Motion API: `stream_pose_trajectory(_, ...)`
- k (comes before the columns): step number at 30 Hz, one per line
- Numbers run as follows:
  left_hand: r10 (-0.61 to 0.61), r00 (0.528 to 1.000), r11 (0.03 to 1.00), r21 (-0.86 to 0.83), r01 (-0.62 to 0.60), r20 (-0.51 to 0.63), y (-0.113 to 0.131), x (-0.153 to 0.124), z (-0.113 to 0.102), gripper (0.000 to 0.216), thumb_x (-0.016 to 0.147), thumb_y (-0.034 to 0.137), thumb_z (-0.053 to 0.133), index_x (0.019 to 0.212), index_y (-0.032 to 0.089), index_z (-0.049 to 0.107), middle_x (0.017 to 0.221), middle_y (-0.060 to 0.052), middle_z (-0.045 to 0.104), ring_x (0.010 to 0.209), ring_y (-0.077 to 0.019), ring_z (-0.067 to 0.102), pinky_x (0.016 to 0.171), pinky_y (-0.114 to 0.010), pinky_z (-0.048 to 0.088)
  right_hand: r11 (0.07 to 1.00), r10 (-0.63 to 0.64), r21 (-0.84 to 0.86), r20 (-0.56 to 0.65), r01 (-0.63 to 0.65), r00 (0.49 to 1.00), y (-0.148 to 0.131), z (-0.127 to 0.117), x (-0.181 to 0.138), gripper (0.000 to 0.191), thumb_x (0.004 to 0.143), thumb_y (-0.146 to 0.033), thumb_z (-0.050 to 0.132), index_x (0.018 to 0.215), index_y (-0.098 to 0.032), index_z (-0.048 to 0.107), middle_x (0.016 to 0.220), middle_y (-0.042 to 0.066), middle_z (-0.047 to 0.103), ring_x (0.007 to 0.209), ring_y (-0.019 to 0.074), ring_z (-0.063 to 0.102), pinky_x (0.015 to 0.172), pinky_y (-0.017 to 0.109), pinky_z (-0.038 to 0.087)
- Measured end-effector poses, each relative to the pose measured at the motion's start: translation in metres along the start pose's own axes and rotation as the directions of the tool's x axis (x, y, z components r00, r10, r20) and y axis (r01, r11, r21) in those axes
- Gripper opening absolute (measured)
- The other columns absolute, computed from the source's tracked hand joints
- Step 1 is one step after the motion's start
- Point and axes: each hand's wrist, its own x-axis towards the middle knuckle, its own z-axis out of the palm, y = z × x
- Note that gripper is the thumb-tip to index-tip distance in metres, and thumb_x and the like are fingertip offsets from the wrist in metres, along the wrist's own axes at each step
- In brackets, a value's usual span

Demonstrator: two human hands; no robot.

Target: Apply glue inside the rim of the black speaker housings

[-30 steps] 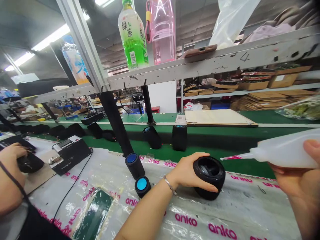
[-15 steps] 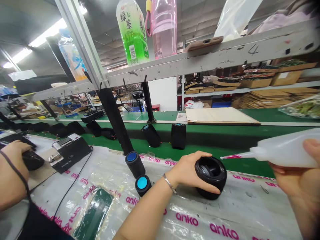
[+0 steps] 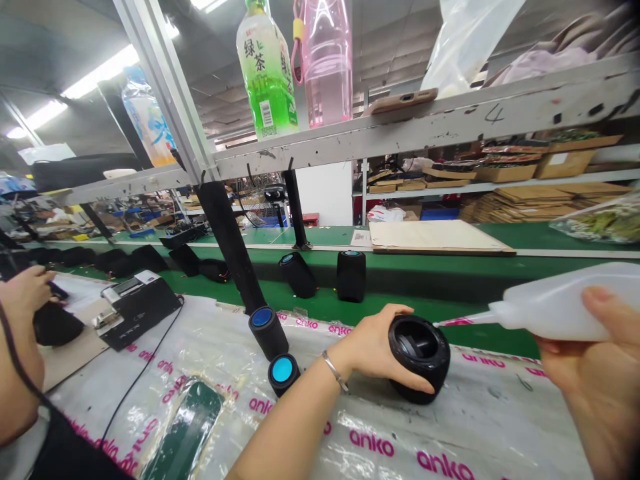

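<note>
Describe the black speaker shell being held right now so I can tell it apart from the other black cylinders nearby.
On the clear anko-printed plastic sheet covering the bench, find the left hand. It grips the black speaker shell, with the squeeze bottle nozzle at its rim. Unlike the blue-capped cylinders to its left, its top is open and hollow.

The left hand (image 3: pixel 373 343) reaches forward on an outstretched arm, fingers curled in a grasp. The right hand (image 3: pixel 580 360) is raised at the right, fingers and thumb closed in a grip.
</note>
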Motion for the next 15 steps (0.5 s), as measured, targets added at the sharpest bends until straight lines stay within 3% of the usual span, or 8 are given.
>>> stream_pose_trajectory(4,0.039,0.999,0.999,0.001,-0.039,0.02,0.008,-0.003,0.002,0.095,0.045,0.041,0.092,0.128,0.028,0.049,0.12,-0.006,0.066,0.109,-0.0299,0.065,0.094,-0.043,0.052,1.0,-0.018,-0.015,-0.018,0.018,1.0,-0.005,0.003,-0.004,0.075,0.038,-0.028,0.081,0.11,-0.02,0.059,0.128,0.004,0.047,0.112,0.0213,0.052,0.068,0.03,0.055)
stream_pose_trajectory(8,0.088,0.995,0.995,0.033,-0.09,0.05,0.013,-0.004,0.005,0.093,0.047,0.041,0.09,0.129,0.028,0.048,0.121,-0.006,0.066,0.109,-0.0301,0.064,0.094,-0.043,0.051,1.0,0.002,-0.028,-0.041,-0.003,0.999,-0.01,0.007,-0.001,0.084,0.03,-0.027,0.08,0.109,-0.019,0.054,0.127,0.004,0.048,0.111,0.0227,0.052,0.061,0.029,0.054)
stream_pose_trajectory(15,0.122,0.992,0.991,0.056,-0.124,0.044,0.011,-0.004,0.007,0.093,0.047,0.043,0.09,0.129,0.027,0.049,0.12,-0.006,0.065,0.109,-0.03,0.064,0.093,-0.04,0.052,0.999,-0.022,-0.049,-0.006,0.022,1.0,-0.009,0.007,0.001,0.077,0.031,-0.03,0.081,0.101,-0.017,0.053,0.122,0.005,0.049,0.109,0.0228,0.052,0.062,0.029,0.052)
